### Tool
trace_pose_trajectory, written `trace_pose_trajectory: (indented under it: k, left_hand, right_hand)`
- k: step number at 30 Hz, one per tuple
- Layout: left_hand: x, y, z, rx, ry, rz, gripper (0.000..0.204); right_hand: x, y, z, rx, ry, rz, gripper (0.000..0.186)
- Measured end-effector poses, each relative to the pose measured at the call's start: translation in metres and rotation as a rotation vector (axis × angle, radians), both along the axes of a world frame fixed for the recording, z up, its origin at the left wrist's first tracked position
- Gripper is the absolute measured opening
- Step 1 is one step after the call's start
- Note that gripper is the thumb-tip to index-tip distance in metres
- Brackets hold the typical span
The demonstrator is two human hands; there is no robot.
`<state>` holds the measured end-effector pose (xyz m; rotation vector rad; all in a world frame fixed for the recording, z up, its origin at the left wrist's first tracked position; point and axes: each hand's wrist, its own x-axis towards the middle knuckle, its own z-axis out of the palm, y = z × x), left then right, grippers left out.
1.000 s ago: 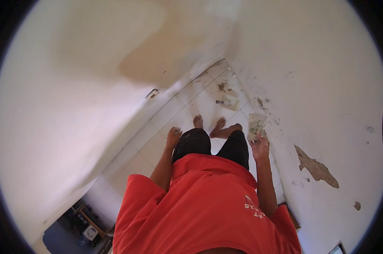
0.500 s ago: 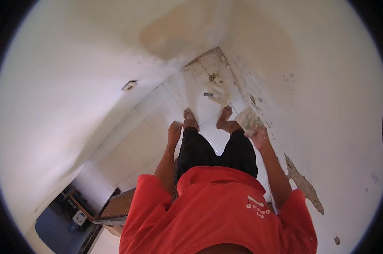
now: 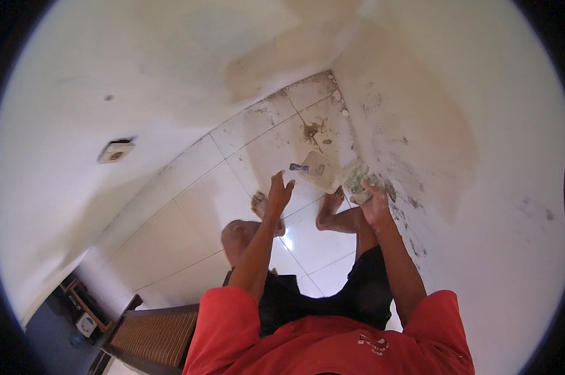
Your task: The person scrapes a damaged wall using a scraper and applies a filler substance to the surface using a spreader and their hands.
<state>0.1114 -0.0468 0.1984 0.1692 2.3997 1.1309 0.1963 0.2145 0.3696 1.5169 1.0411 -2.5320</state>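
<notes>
My right hand (image 3: 375,205) grips a flat pale squarish piece with grey-green smears (image 3: 358,177), close to the right wall; I cannot make out its exact kind. My left hand (image 3: 280,192) reaches forward with thumb and fingers apart, holding nothing. Just beyond its fingertips is the dark handle of a scraper-like tool (image 3: 300,167). That tool lies across a shallow cream-coloured tray (image 3: 323,182) on the tiled floor, ahead of my right foot (image 3: 331,205).
The right wall (image 3: 420,169) has dark stains and flaking patches low down. Dirt marks (image 3: 312,131) spot the floor tiles toward the corner. A socket plate (image 3: 115,151) sits on the left wall. Behind at lower left stands furniture with a woven brown panel (image 3: 154,337).
I have lowered into a crouch, knees bent and apart. My left hand has gone forward toward the tool and opened. The smeared piece stays in my right hand.
</notes>
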Motion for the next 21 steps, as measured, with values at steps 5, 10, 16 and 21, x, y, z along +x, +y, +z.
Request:
trace_pose_trajectory:
  k: [5,10,16,21]
  left_hand:
    - [-0.028,0.05,-0.097,-0.089,0.006,-0.231,0.048]
    - [-0.068,0.105,-0.151,-0.201,-0.194,-0.461,0.048]
    - [-0.104,0.124,-0.204,-0.018,-0.356,-0.668,0.039]
    - [-0.107,0.137,-0.202,0.066,-0.344,-0.753,0.028]
  right_hand:
    - [-0.016,0.022,-0.059,0.1,0.043,-0.025,0.04]
    - [-0.035,0.036,-0.06,0.156,0.103,0.007,0.037]
    - [0.004,0.026,-0.056,0.28,0.25,-0.136,0.03]
    - [0.068,0.02,-0.047,0.292,0.728,-0.032,0.03]
